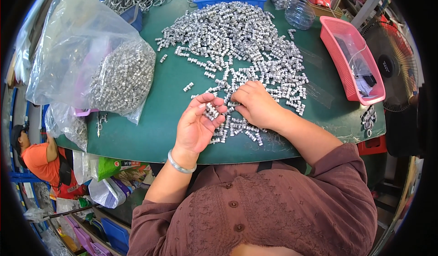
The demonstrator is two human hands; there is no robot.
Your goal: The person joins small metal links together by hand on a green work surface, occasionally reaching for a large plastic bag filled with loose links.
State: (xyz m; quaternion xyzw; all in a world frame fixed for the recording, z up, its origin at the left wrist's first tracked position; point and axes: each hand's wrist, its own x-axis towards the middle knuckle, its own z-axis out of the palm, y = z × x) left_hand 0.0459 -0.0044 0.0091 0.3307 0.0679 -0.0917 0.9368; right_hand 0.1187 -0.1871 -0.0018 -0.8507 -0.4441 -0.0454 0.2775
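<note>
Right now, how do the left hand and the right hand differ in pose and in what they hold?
The left hand is turned palm up, while the right hand shows its back. The left cups a few metal pieces; the right reaches down among the loose pieces, its grip hidden. The left wrist wears a bracelet; no bracelet shows on the right. Both are bare and over the green table.

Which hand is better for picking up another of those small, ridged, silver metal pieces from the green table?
Probably the right hand: it is down among the loose silver pieces, its fingers bent toward them. The left hand is palm-up and already holds several.
</note>
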